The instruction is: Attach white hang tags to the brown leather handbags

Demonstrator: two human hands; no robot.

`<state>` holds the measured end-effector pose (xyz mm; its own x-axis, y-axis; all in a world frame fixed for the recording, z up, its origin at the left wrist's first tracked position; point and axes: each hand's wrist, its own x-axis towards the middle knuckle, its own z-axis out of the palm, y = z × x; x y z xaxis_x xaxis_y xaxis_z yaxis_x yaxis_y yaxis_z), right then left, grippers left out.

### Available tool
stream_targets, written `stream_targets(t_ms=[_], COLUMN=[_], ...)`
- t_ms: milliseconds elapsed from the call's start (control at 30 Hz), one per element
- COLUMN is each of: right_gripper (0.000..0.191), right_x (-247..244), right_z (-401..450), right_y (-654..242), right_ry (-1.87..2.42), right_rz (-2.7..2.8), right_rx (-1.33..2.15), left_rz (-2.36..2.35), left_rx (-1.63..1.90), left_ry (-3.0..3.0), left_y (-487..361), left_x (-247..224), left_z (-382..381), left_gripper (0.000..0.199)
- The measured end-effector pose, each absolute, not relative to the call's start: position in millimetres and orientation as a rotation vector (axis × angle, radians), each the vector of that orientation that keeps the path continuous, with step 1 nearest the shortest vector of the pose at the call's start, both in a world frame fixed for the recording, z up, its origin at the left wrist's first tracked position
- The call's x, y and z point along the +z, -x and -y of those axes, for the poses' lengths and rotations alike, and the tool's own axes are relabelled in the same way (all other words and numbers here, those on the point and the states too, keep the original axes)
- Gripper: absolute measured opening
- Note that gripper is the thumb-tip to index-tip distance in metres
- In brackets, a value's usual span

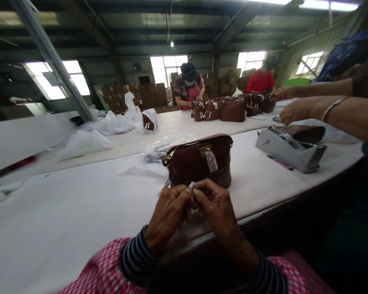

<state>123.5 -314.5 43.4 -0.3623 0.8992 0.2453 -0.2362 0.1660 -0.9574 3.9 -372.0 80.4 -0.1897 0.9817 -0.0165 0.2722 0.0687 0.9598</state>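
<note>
Handbag (191, 165) stands just beyond hands (171, 203) (216, 203) pinching white strip (191, 185).

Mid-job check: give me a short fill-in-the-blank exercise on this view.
1. The left hand and right hand meet at a small white piece in front of the ____ handbag.
2. In view, the grey tape dispenser stands to the handbag's ____.
3. The left cuff is patterned with light ____.

Missing: brown; right; stripes.
</note>
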Motion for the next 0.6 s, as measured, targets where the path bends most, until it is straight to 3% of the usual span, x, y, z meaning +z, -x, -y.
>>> stream_targets(t_ms=[267,600], right_gripper=[0.013,0.028], right_x=[36,55], right_z=[312,321], right_y=[-143,-152], right_ry=[0.857,0.611], right_rz=[1.629,1.227], right_rx=[1.034,1.915], left_rz=[-1.806,-2.106], left_rx=[1.118,0.840], left_ry=[-1.523,-1.829], left_y=[-3,-7], left_x=[75,76], left_z=[375,378], left_gripper=[0.048,0.039])
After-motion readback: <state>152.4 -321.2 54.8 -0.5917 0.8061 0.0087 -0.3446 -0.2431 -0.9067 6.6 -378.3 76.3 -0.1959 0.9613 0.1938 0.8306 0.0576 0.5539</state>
